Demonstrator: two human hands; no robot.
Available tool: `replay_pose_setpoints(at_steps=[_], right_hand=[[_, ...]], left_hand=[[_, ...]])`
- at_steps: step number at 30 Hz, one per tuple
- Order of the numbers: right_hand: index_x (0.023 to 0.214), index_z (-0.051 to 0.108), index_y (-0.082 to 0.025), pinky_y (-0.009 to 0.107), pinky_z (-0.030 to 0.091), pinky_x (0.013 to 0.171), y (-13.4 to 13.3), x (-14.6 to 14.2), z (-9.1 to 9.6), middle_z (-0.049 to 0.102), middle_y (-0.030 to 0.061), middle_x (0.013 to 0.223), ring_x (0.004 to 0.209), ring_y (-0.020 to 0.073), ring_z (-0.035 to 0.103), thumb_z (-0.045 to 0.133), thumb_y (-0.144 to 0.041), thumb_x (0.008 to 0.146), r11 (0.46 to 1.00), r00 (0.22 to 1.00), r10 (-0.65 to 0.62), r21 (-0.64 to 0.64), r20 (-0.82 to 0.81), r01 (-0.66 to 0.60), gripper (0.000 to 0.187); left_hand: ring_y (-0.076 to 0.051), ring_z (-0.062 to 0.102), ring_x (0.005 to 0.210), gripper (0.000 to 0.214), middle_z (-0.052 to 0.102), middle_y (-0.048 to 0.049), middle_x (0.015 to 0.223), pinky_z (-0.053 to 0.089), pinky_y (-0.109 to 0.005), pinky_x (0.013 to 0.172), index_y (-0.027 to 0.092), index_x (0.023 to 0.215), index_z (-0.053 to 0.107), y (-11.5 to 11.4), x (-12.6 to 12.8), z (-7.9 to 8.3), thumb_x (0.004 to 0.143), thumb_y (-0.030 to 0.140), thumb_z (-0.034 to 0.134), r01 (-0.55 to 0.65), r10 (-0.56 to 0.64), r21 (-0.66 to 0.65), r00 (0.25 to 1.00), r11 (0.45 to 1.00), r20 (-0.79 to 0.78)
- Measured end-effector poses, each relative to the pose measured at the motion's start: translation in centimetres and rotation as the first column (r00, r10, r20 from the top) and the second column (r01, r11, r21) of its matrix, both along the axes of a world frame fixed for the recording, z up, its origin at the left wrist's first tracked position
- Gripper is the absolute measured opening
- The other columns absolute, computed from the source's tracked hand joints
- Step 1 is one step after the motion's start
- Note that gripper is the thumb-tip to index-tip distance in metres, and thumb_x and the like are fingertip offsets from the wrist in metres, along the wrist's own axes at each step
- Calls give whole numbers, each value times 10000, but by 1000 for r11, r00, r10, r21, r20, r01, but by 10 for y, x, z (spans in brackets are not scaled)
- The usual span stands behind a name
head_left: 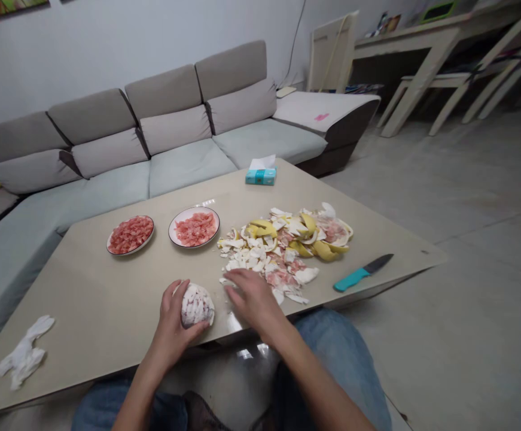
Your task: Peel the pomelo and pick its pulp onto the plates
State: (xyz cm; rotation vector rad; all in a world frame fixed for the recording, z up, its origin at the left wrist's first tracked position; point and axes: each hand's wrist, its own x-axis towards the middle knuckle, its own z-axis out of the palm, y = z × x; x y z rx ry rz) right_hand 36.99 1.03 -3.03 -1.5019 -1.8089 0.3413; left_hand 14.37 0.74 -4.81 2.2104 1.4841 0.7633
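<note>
My left hand (174, 326) is closed around a peeled pomelo (197, 304), white with pith and showing purplish-red flesh in spots, on the table near its front edge. To the right of it, my right hand (252, 301) is at the near left side of a heap of pomelo peel (253, 257). Its fingers are apart and slightly bent, with small white bits by the fingertips. Yellow rind, white pith scraps and pinkish membranes make up the heap. Two plates, a left plate (149, 241) and a right plate (171, 239), hold red pomelo flesh.
A knife (352, 279) with a turquoise handle lies near the right front edge of the table (107, 305). A tissue box (260, 176) stands at the far edge, and crumpled tissue (24, 353) lies at the left. Beyond the table is a grey sofa (174, 164).
</note>
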Motion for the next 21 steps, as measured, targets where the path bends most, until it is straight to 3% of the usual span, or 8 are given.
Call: replay_pose_setpoints(at_steps=[3, 6, 14, 21], right_hand=[[1052, 692, -199, 284, 478, 897, -14, -25, -1, 697, 67, 1046, 991, 191, 629, 637, -215, 848, 991, 988, 136, -5, -72, -137, 212], [1000, 697, -204, 265, 477, 832, -20, -41, 0, 699, 53, 995, 930, 182, 640, 612, -202, 853, 988, 991, 132, -79, -32, -135, 170], [915, 715, -197, 223, 431, 745, -12, -36, 8, 685, 41, 895, 830, 146, 633, 569, -162, 865, 965, 980, 196, -184, 37, -186, 157], [847, 712, -144, 260, 412, 695, -6, -49, 12, 698, 95, 869, 811, 191, 645, 546, -175, 853, 944, 977, 82, -330, 199, -12, 170]], left_hand=[[-283, 351, 1357, 739, 343, -116, 1431, 323, -499, 1120, 283, 1394, 337, 0, 2, 0, 760, 305, 716, 3, -3, 17, 1000, 1000, 17], [-282, 389, 1325, 664, 381, -127, 1399, 351, -493, 1100, 257, 1346, 383, 2, 3, 0, 762, 277, 698, 18, -18, 42, 1000, 999, 19], [-296, 404, 1308, 662, 403, -137, 1378, 368, -499, 1081, 246, 1302, 410, 5, 2, 0, 723, 296, 726, 21, -21, 35, 1000, 999, 5], [-314, 403, 1297, 641, 413, -139, 1358, 362, -524, 1071, 240, 1272, 422, 6, 5, 1, 705, 267, 720, 24, -24, 46, 1000, 999, 7]])
